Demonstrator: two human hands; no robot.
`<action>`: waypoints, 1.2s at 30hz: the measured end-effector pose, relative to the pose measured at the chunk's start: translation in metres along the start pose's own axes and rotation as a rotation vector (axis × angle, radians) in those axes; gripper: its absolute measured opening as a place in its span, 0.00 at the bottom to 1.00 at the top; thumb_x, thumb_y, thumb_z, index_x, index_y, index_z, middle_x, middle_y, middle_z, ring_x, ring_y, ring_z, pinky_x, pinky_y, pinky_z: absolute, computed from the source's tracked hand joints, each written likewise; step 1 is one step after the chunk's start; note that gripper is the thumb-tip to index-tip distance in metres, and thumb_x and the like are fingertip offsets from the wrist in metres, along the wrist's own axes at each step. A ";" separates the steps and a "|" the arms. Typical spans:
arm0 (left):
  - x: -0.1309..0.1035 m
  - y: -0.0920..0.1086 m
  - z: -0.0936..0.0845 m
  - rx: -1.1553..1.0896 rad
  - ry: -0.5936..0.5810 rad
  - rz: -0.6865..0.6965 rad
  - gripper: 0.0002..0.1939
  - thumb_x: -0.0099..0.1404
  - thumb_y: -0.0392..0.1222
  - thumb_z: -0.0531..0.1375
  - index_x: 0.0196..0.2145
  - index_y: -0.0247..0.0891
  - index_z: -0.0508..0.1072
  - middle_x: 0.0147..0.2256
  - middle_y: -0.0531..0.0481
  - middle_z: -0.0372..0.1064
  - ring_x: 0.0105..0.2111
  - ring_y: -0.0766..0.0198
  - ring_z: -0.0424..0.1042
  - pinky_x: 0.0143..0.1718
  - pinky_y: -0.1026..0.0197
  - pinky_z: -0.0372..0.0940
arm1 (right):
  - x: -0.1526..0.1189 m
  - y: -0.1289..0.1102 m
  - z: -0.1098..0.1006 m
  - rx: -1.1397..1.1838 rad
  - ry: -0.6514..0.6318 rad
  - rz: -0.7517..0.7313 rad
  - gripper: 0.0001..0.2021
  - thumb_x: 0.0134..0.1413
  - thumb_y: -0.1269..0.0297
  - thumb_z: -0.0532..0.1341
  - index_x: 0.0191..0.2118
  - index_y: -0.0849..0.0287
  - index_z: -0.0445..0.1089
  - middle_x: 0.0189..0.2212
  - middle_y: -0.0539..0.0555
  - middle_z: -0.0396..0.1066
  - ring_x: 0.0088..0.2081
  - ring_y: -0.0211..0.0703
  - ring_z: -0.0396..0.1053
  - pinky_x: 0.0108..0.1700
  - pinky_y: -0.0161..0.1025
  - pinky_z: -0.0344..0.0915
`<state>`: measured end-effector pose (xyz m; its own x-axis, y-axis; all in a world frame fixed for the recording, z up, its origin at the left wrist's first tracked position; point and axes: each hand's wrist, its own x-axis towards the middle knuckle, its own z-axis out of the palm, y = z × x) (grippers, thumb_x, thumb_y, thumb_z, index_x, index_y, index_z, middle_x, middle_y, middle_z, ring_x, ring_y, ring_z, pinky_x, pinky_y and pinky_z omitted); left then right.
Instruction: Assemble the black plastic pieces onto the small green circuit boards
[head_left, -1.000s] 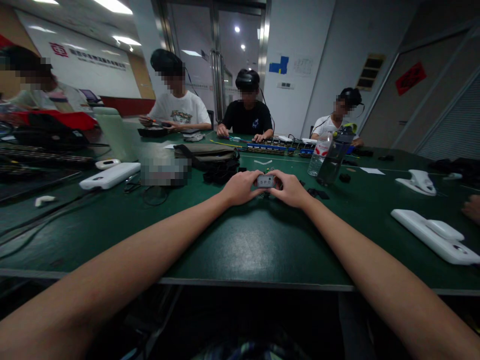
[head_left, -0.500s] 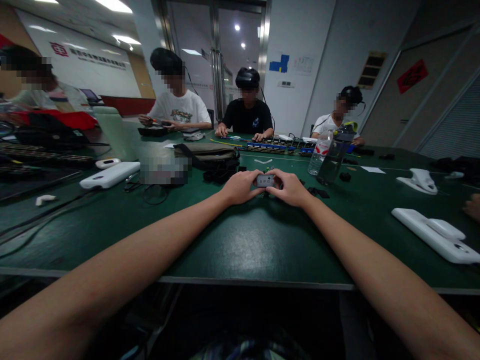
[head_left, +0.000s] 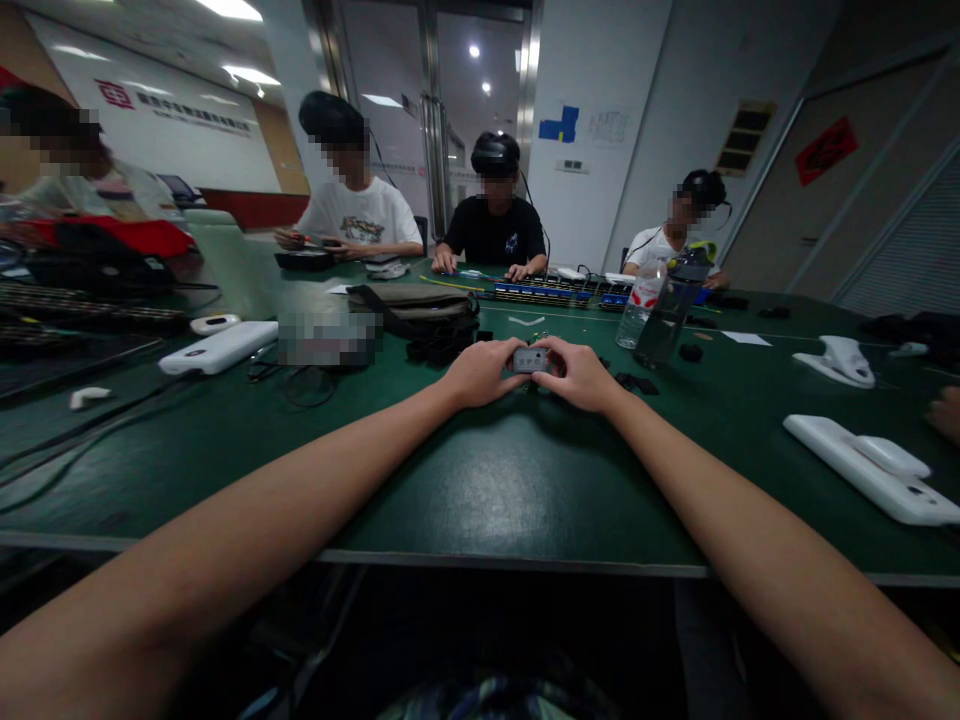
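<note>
Both arms reach out over the green table (head_left: 480,500). Between the fingertips is a small grey box-shaped piece (head_left: 530,360) with several dark holes or marks on its near face. My left hand (head_left: 480,373) grips its left side, thumb below and fingers above. My right hand (head_left: 581,375) holds the right side the same way. Something small and greenish shows behind and beneath the piece, too blurred to name. Black scraps (head_left: 636,384) lie just right of my right hand, and a dark strap bundle (head_left: 439,345) lies beyond my left.
A clear bottle (head_left: 641,305) and a dark bottle (head_left: 664,320) stand beyond my right hand. White devices (head_left: 862,470) lie at right, another (head_left: 221,350) at left beside a pale green tumbler (head_left: 232,265). A grey-brown bag (head_left: 420,303) lies ahead. Several people sit across the table.
</note>
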<state>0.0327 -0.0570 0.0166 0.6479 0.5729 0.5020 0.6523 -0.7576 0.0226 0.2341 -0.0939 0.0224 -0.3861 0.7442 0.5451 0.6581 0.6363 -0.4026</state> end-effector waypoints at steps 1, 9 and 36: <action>0.000 0.000 0.000 0.000 -0.002 0.001 0.22 0.65 0.51 0.58 0.51 0.36 0.67 0.42 0.42 0.75 0.42 0.51 0.75 0.42 0.54 0.67 | 0.000 0.000 0.000 0.001 -0.003 0.003 0.18 0.50 0.64 0.63 0.48 0.62 0.70 0.30 0.50 0.69 0.27 0.37 0.63 0.34 0.35 0.60; 0.000 0.001 -0.001 0.001 -0.005 -0.004 0.22 0.65 0.51 0.57 0.52 0.37 0.66 0.41 0.43 0.75 0.41 0.52 0.75 0.42 0.55 0.67 | 0.000 -0.001 -0.001 -0.007 -0.006 0.012 0.18 0.50 0.63 0.64 0.48 0.62 0.70 0.30 0.50 0.69 0.27 0.37 0.63 0.33 0.35 0.59; 0.000 0.002 -0.001 -0.001 -0.038 -0.033 0.19 0.65 0.51 0.57 0.49 0.37 0.67 0.41 0.44 0.75 0.41 0.53 0.75 0.41 0.56 0.67 | 0.000 -0.001 -0.002 -0.014 -0.005 -0.007 0.17 0.50 0.64 0.64 0.47 0.62 0.70 0.30 0.50 0.70 0.26 0.37 0.63 0.33 0.35 0.59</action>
<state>0.0338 -0.0588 0.0171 0.6404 0.6089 0.4681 0.6731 -0.7385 0.0399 0.2352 -0.0949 0.0241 -0.3939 0.7407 0.5442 0.6641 0.6387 -0.3886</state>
